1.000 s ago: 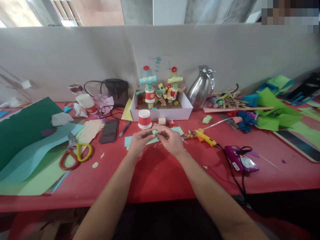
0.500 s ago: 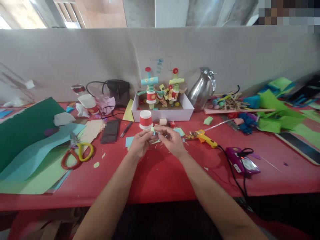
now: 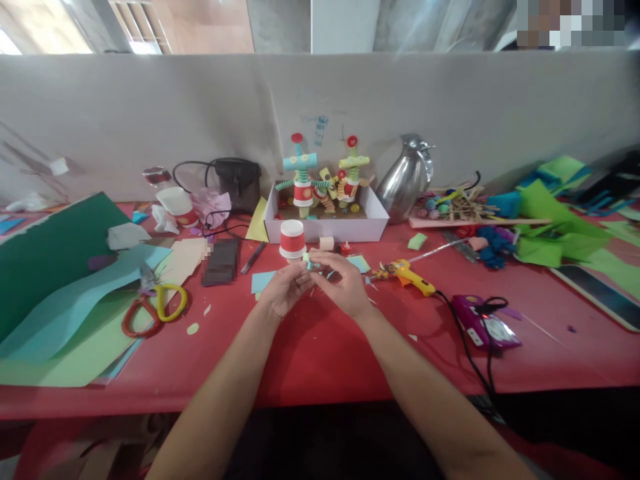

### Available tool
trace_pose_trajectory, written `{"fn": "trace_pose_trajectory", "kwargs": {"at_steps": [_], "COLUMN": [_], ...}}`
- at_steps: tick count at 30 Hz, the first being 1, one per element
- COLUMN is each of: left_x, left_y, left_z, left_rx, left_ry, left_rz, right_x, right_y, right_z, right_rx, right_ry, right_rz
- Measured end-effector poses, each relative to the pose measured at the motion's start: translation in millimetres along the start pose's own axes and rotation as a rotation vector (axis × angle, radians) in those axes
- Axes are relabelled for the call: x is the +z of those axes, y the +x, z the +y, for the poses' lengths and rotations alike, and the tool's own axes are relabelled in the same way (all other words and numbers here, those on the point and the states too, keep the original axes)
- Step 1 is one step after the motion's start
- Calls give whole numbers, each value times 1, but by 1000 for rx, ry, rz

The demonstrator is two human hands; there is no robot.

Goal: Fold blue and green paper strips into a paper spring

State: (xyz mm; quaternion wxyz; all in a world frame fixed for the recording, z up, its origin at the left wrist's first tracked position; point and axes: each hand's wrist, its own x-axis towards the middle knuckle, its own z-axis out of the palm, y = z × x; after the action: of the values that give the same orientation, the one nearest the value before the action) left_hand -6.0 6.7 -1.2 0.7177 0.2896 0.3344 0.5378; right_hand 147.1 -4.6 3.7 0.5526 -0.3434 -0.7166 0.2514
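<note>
A small piece of folded paper (image 3: 307, 257), light green and pale blue, is pinched between both hands above the middle of the table. My left hand (image 3: 285, 288) grips its left side with thumb and fingertips. From the right, my right hand (image 3: 345, 283) is closed on the same piece, its fingers bent over the top. Fingers hide much of the paper. Just behind them an upside-down red and white paper cup (image 3: 293, 240) stands on the red table. Blue paper (image 3: 263, 283) lies beside my left hand.
A yellow glue gun (image 3: 413, 277) lies to the right, its cord near a purple box (image 3: 485, 323). Scissors (image 3: 155, 310) rest on coloured paper at left. Behind stand a white box (image 3: 325, 231) with paper-cup figures and a steel jug (image 3: 405, 177).
My fingers have shifted slightly around the folded paper, and the right hand's fingers are a little more arched. The things on the table stay where they were.
</note>
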Motion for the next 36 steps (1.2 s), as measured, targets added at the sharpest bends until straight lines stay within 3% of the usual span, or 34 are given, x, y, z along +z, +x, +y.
{"fn": "trace_pose_trajectory", "kwargs": {"at_steps": [10, 16, 27, 33, 36], "left_x": [-1, 0, 1, -6, -7], "left_y": [1, -1, -2, 1, 2], "left_z": [-6, -6, -4, -4, -2], "left_rx": [60, 66, -80, -143, -170], "left_ry": [66, 65, 81, 48, 36], "left_rz": [29, -12, 21, 54, 61], "right_x": [5, 5, -1, 0, 0], "right_y": [0, 2, 4, 4, 5], "right_z": [9, 19, 20, 26, 26], "right_rx": [58, 147, 542, 469, 511], "right_ry": [60, 235, 474, 454, 491], "right_rz": [18, 20, -63, -104, -113]}}
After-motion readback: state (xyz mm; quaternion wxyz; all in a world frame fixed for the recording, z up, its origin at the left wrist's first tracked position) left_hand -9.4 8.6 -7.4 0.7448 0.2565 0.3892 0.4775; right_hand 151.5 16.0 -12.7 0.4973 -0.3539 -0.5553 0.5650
